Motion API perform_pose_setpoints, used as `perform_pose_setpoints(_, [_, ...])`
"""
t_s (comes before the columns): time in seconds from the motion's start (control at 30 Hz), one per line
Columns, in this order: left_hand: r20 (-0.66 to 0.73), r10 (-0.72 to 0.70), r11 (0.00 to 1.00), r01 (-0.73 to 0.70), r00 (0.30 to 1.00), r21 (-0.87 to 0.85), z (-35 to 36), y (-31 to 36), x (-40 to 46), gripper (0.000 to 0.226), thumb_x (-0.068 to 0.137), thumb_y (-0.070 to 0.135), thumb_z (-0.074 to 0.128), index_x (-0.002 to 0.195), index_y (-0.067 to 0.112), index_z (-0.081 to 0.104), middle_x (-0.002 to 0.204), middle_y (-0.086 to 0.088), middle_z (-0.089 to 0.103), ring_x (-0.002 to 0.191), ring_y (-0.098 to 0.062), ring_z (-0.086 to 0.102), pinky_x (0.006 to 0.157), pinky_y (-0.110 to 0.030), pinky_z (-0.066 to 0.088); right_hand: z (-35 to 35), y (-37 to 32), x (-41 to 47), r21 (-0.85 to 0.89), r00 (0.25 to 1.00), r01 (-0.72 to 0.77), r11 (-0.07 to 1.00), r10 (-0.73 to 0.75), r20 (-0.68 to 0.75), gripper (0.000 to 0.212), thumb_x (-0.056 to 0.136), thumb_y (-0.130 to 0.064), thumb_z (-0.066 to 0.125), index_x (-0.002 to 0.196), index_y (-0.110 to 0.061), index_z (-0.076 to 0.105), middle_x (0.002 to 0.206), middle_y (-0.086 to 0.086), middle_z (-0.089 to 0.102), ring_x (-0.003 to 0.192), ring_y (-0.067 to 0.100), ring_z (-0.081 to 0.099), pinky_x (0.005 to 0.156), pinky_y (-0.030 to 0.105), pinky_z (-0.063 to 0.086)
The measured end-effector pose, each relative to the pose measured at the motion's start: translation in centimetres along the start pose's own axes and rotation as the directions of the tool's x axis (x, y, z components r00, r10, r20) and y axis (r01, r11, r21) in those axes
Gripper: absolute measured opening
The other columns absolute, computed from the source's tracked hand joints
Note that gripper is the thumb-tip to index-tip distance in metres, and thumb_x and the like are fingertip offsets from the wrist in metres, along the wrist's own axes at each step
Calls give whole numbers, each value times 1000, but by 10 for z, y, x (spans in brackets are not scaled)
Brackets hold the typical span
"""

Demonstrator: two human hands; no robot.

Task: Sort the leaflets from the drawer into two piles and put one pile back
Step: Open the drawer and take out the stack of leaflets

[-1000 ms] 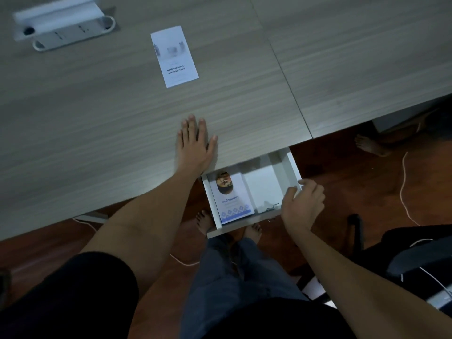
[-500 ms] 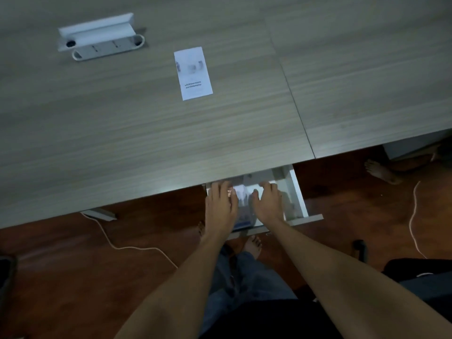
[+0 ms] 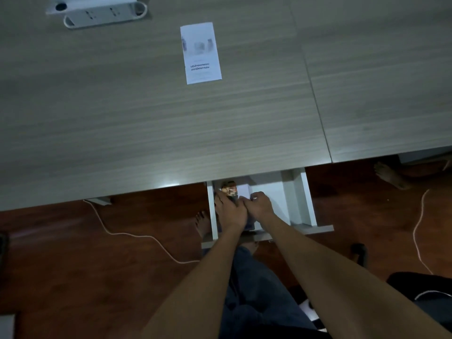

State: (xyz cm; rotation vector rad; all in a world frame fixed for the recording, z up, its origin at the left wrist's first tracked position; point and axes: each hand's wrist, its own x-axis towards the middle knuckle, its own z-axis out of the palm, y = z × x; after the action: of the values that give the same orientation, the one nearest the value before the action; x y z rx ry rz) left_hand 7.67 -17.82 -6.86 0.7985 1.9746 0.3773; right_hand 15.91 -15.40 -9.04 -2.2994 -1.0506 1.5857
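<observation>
both hands, left hand and right hand, fingers curling onto a glossy leaflet in the white drawer, another pale leaflet lying flat on the woodgrain table, reddish wood floor showing below

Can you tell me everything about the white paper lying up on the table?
The white leaflet is a tall, narrow sheet, folded paper by the look of it, lying flat and slightly askew on the wooden table. It shows small greyish pictures near its far end and two lines of dark print lower down, too small to read. Nothing touches it but the tabletop, and a white power strip sits apart from it.
</observation>
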Motion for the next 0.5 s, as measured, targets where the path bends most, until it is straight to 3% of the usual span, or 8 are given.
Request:
perform_pose_setpoints(0.17, [-31,20,999,-19,999,38,5,-5,-1,76,106,25,49,164,7,3,172,-13,11,158,-33,14,125,-42,23,-1,1,12,92,974,-190,977,176,140,60,83,-42,70,121,4,63,117,21,69,105,33,67,94,41,56])
perform_pose_setpoints(0.27, [-43,21,997,-18,999,77,6,-6,-2,75,106,24,47,165,7,4,172,-13,12,157,-32,16,124,-42,25,0,1,11,38,978,-158,987,151,145,54,83,-42,69,113,2,65,112,20,69,102,31,67,90,40,56])
perform_pose_setpoints(0.37, [-47,20,990,-13,999,139,7,-6,-3,74,106,25,46,165,8,4,172,-13,12,157,-32,17,125,-45,24,1,1,5,110,991,-113,987,104,88,31,78,-33,74,75,-6,58,79,19,64,78,26,64,69,35,52])
perform_pose_setpoints(0.43, [-31,17,986,-12,999,164,6,-6,-2,75,106,26,45,165,8,3,172,-13,12,157,-32,16,125,-45,23,0,1,0,161,995,-91,983,82,63,28,77,-30,77,81,-9,58,77,14,58,78,25,61,72,34,52])
perform_pose_setpoints(0.5, [-16,8,985,-5,1000,174,6,-5,-1,74,106,26,44,165,8,3,172,-12,10,157,-32,16,125,-46,23,-2,-1,-4,256,990,-108,961,81,113,28,81,-24,75,99,-10,58,92,8,62,91,24,62,88,36,54])
